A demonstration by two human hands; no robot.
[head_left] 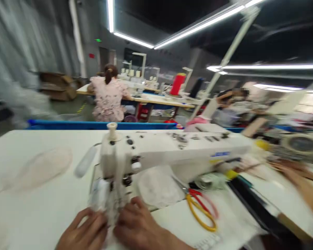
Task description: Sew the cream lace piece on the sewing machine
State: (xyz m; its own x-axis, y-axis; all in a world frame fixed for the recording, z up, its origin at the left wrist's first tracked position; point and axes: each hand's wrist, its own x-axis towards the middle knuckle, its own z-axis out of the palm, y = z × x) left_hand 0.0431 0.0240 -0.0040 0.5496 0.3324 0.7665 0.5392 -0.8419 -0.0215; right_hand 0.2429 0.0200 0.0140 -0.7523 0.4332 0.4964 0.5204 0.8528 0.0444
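Observation:
A white sewing machine (156, 147) stretches across the table in front of me. My left hand (86, 229) is left of its needle area, fingers curled together at a piece of white fabric (111, 231). On the other side, my right hand (139, 222) bends its closed fingers down onto the same fabric. Blur and the fingers hide most of the cloth. Right of my right hand lie scissors (202, 211) with one yellow and one red handle. Under the machine's arm rests a pale rounded cloth piece (159, 185).
Another pale cloth piece (45, 163) lies on the white tabletop (28, 215) at left. A green-grey roll (208, 180) sits behind the scissors. At far right a co-worker's arm (299, 184) reaches over the neighbouring table. A person in a floral top (109, 97) sits ahead.

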